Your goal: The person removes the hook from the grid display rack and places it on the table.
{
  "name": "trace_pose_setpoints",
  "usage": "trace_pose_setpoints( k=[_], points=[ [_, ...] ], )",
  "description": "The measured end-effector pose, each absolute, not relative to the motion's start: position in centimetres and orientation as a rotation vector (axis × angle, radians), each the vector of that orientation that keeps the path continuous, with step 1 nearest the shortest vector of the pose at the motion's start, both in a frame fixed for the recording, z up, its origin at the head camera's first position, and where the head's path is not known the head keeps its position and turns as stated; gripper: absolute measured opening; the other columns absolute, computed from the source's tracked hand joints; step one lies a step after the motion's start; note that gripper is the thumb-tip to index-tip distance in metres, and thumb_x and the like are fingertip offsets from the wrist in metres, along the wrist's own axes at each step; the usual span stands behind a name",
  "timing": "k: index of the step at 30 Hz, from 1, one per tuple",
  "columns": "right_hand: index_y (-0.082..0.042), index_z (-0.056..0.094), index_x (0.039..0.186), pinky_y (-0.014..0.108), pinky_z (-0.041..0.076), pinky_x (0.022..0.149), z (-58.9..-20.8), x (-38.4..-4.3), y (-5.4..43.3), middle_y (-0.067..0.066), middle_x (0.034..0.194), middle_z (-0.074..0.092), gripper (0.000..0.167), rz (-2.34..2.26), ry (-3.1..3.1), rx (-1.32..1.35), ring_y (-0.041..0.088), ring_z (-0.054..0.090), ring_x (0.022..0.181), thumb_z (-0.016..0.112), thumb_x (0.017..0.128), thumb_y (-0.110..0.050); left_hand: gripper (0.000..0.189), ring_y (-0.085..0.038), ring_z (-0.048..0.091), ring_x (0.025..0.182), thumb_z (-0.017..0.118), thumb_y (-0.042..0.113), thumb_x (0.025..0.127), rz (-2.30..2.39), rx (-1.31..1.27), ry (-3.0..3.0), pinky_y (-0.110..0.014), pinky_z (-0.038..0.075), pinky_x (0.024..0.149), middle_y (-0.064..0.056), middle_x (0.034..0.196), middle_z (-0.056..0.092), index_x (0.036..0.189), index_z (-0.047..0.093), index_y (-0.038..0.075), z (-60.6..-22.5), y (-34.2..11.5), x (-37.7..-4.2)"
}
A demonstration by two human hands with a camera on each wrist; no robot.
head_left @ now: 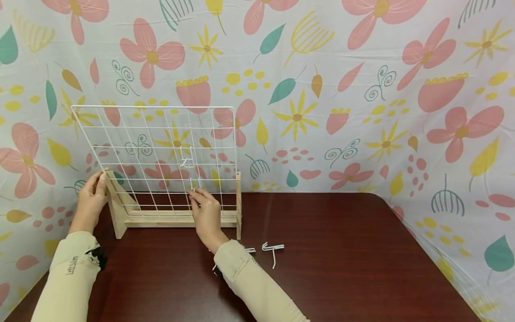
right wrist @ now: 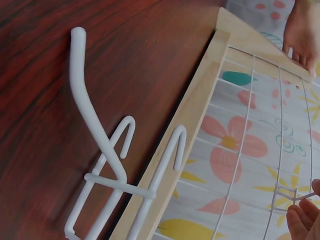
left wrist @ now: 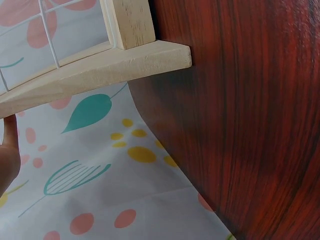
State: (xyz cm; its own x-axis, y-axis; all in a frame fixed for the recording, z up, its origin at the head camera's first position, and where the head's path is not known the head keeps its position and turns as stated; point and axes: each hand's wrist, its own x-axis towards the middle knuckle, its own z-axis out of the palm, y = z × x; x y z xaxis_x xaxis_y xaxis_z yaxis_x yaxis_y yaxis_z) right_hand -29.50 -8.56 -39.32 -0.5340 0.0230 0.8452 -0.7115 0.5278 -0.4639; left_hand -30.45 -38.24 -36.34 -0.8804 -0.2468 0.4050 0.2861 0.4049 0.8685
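A white wire grid panel (head_left: 161, 163) stands in a wooden stand (head_left: 115, 203). My left hand (head_left: 89, 200) grips the top of the stand's left upright, its thumb on the near side. In the left wrist view only part of the left hand (left wrist: 7, 155) shows, under the wood. My right hand (head_left: 208, 218) pinches a white wire hook (head_left: 193, 189) at the lower right part of the grid; the fingers partly cover it. Higher on the grid hangs another white hook (head_left: 187, 162). One large white hook (right wrist: 112, 172) fills the near part of the right wrist view.
On the dark red table (head_left: 342, 268), a loose white hook (head_left: 273, 247) lies right of the stand. Another hook (head_left: 250, 250) lies beside it, partly hidden by my right sleeve (head_left: 257, 281). A flower-patterned cloth (head_left: 322, 112) hangs behind and at the sides.
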Motion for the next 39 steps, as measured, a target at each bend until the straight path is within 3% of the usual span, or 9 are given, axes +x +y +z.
trace_pose_setpoints(
  k=[11, 15, 18, 24, 28, 31, 33, 36, 39],
  points=[
    [-0.001, 0.075, 0.102, 0.017, 0.049, 0.085, -38.9, -29.7, -8.4, 0.016, 0.106, 0.069, 0.017, 1.103, -1.861, 0.649, 0.024, 0.067, 0.097, 0.071, 0.086, 0.0, 0.049, -0.004, 0.039, 0.121, 0.036, 0.039, 0.102, -1.538, -0.043, -2.194, -0.012, 0.04, 0.089, 0.006, 0.143, 0.04, 0.15, 0.036, 0.025, -36.4, -38.4, -30.5],
    [-0.001, 0.075, 0.101, 0.017, 0.049, 0.085, -38.7, -29.5, -8.3, 0.015, 0.106, 0.069, 0.016, 1.1, -1.857, 0.661, 0.023, 0.067, 0.097, 0.071, 0.085, -0.001, 0.049, -0.004, 0.037, 0.124, 0.035, 0.039, 0.103, -1.561, -0.053, -2.193, -0.026, 0.033, 0.105, 0.006, 0.144, 0.038, 0.15, 0.036, 0.026, -36.4, -38.3, -30.4],
    [-0.001, 0.075, 0.101, 0.015, 0.049, 0.085, -38.6, -29.4, -8.2, 0.014, 0.106, 0.069, 0.016, 1.103, -1.855, 0.666, 0.023, 0.067, 0.097, 0.071, 0.085, -0.001, 0.049, -0.005, 0.036, 0.125, 0.034, 0.039, 0.103, -1.531, -0.045, -2.215, -0.033, 0.032, 0.107, 0.004, 0.145, 0.037, 0.15, 0.034, 0.027, -36.4, -38.3, -30.4],
    [0.001, 0.074, 0.102, 0.014, 0.048, 0.084, -38.3, -29.1, -8.1, 0.014, 0.107, 0.069, 0.017, 1.096, -1.845, 0.69, 0.022, 0.067, 0.097, 0.07, 0.086, 0.0, 0.048, -0.004, 0.039, 0.122, 0.035, 0.039, 0.102, -1.496, -0.038, -2.203, -0.011, 0.04, 0.087, 0.008, 0.14, 0.041, 0.149, 0.038, 0.026, -36.3, -38.2, -30.4],
    [0.001, 0.074, 0.103, 0.012, 0.048, 0.081, -38.1, -29.0, -7.9, 0.015, 0.108, 0.068, 0.017, 1.104, -1.843, 0.7, 0.022, 0.067, 0.097, 0.07, 0.087, 0.0, 0.047, -0.003, 0.04, 0.119, 0.036, 0.038, 0.103, -1.488, -0.061, -2.179, -0.007, 0.04, 0.08, 0.011, 0.137, 0.044, 0.148, 0.04, 0.026, -36.2, -38.2, -30.6],
    [0.0, 0.074, 0.105, 0.012, 0.047, 0.083, -37.9, -28.8, -7.7, 0.014, 0.11, 0.068, 0.018, 1.102, -1.854, 0.709, 0.022, 0.067, 0.099, 0.069, 0.088, -0.002, 0.047, -0.002, 0.039, 0.12, 0.034, 0.037, 0.103, -1.459, -0.053, -2.189, -0.008, 0.04, 0.084, 0.009, 0.139, 0.043, 0.148, 0.039, 0.025, -36.2, -38.2, -30.6],
    [-0.001, 0.074, 0.106, 0.013, 0.047, 0.086, -37.9, -28.6, -7.5, 0.013, 0.11, 0.068, 0.018, 1.106, -1.861, 0.715, 0.022, 0.066, 0.101, 0.069, 0.088, -0.003, 0.047, -0.003, 0.039, 0.122, 0.033, 0.038, 0.103, -1.452, -0.038, -2.205, -0.012, 0.04, 0.091, 0.009, 0.14, 0.042, 0.149, 0.038, 0.026, -36.2, -38.2, -30.4],
    [-0.002, 0.073, 0.107, 0.013, 0.047, 0.085, -37.9, -28.4, -7.2, 0.012, 0.111, 0.068, 0.02, 1.1, -1.871, 0.727, 0.022, 0.066, 0.102, 0.069, 0.088, -0.002, 0.048, -0.003, 0.038, 0.123, 0.033, 0.038, 0.103, -1.462, -0.027, -2.214, -0.031, 0.035, 0.105, 0.008, 0.142, 0.041, 0.149, 0.037, 0.027, -36.3, -38.1, -30.3],
    [-0.002, 0.073, 0.108, 0.012, 0.048, 0.083, -37.9, -28.2, -6.9, 0.012, 0.111, 0.068, 0.021, 1.11, -1.868, 0.744, 0.021, 0.066, 0.101, 0.069, 0.087, -0.001, 0.048, -0.004, 0.038, 0.123, 0.032, 0.039, 0.103, -1.48, -0.022, -2.21, -0.045, 0.031, 0.109, 0.008, 0.142, 0.04, 0.149, 0.037, 0.028, -36.3, -38.1, -30.3]
  ],
)
